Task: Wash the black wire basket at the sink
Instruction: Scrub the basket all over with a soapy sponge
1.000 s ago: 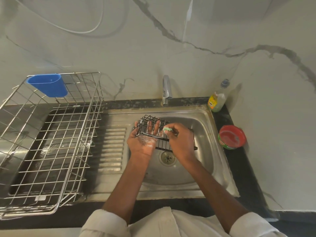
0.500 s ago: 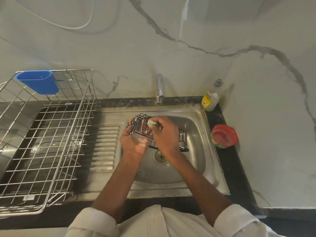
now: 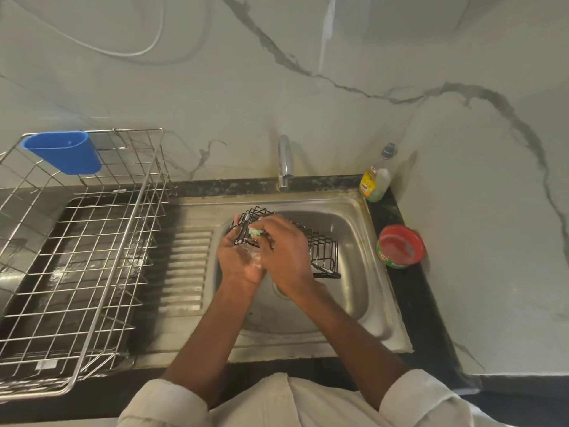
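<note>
Since the earlier frames the right hand (image 3: 284,252) has slid leftward along the basket, from its middle toward its left end, so that the two hands now nearly overlap at centre frame; the view itself has also drifted a little.

Nearest, at the bottom edge, pale rolled sleeves (image 3: 428,402) frame both forearms reaching up into the stainless steel sink (image 3: 354,291). The left hand (image 3: 238,257) lies palm up beneath the left end of the black wire basket (image 3: 320,251), suds on the palm, fingers rising behind the wires; it appears to cradle and steady that end, though whether the fingers curl round a wire I cannot tell. The right hand comes over the top, fingers pinching a small green scrubbing pad (image 3: 256,232) against the wires, probably so the pad can work between them while the other hand braces from below. The basket hangs tilted over the bowl, above the drain, its right end lower; held there, soap likely drips into the sink rather than onto the counter.

At left, a large steel wire dish rack (image 3: 92,257) stands on the draining board, a blue plastic cutlery cup (image 3: 66,157) hooked on its far corner at upper left. At right, on the black counter edge, a round red-topped green tub of dish soap (image 3: 401,246) sits within reach. Farther back stand a clear bottle of yellow-green liquid (image 3: 375,181) and the chrome tap (image 3: 285,163), with no water visibly running, against the veined marble wall (image 3: 400,72).
</note>
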Available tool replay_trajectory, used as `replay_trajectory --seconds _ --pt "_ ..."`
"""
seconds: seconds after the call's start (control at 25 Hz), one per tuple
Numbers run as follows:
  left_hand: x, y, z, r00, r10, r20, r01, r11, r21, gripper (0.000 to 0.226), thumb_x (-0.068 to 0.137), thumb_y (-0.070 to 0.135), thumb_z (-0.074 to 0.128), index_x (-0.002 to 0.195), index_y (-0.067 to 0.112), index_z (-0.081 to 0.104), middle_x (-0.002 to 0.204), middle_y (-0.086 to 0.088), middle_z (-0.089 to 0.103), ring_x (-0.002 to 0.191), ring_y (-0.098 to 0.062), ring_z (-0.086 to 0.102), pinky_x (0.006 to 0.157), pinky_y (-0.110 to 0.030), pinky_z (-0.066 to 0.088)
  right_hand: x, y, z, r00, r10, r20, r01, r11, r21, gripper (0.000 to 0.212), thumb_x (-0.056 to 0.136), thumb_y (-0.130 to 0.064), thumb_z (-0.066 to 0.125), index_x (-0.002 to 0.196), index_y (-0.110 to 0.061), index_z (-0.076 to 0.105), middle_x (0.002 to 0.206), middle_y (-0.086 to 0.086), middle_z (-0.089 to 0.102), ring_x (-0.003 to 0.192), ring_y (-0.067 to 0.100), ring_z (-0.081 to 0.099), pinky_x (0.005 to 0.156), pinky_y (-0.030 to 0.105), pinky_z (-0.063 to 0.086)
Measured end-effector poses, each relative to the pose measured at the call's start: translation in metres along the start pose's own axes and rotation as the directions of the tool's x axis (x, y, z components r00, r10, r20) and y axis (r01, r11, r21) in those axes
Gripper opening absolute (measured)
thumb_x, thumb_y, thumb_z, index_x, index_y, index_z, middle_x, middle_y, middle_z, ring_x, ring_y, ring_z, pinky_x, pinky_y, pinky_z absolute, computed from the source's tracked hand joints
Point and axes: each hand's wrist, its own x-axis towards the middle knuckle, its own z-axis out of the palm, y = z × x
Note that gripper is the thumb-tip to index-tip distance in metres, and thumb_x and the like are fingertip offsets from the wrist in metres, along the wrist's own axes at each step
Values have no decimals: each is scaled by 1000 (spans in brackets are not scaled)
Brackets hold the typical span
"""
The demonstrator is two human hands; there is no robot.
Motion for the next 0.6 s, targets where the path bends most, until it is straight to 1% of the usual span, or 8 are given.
replay_trajectory --seconds 0.08,0.2,0.28,0.32,0.4,0.44,0.52,0.6 --pt "2 -2 1 1000 11 1 -11 1000 8 49 108 25 41 88 3 79 90 -15 75 72 -30 76 65 -33 65 4 5 -3 996 59 -66 -57 998 29 25 86 3 73 105 -13 77 103 -3 74 92 11 69 82 33 59" --pt "8 4 1 999 -18 48 18 1000 -3 29 103 25 48 113 8 69 97 -17 74 80 -32 76 71 -36 66 5 4 0 997 74 -12 -73 997 30 27 86 7 70 105 -12 78 105 -2 73 94 11 70 84 31 59" --pt "10 7 2 997 -40 63 40 999 1 33 99 26 51 125 10 63 109 -20 70 87 -36 77 73 -42 67 -1 8 0 999 50 2 -50 999 7 31 84 11 68 103 -11 79 104 -2 73 94 11 70 85 24 57" --pt "12 8 3 998 -31 59 31 1000 1 35 97 26 53 127 13 64 119 -22 68 95 -42 77 77 -48 66 -3 14 -3 997 79 -18 -79 997 -15 31 84 10 69 103 -12 80 104 -2 74 93 10 70 84 19 55" --pt "13 10 6 999 -5 44 6 1000 -24 35 88 22 58 120 21 69 134 -21 63 119 -53 69 95 -60 59 -5 25 -8 977 200 -74 -204 978 -47 28 87 5 74 105 -15 79 103 -4 73 92 10 68 82 8 47" --pt "13 11 7 999 3 35 -1 999 -35 33 84 21 59 114 23 71 137 -20 60 126 -55 64 101 -63 54 -6 24 -8 968 241 -76 -245 969 -45 27 88 2 74 106 -16 79 103 -4 73 91 8 67 82 8 46" --pt "16 12 5 1000 -10 20 11 997 -83 27 82 20 58 103 21 74 137 -19 58 130 -54 60 107 -65 48 -9 13 -1 983 186 2 -186 983 -6 30 87 6 72 106 -16 80 102 -3 73 90 6 67 83 16 51" --pt "18 15 -1 999 -26 25 30 988 -153 25 90 22 54 99 17 77 129 -20 63 135 -53 56 111 -72 41 -15 12 4 995 84 55 -84 996 11 34 83 12 69 102 -14 80 100 -2 74 91 12 69 81 24 54"
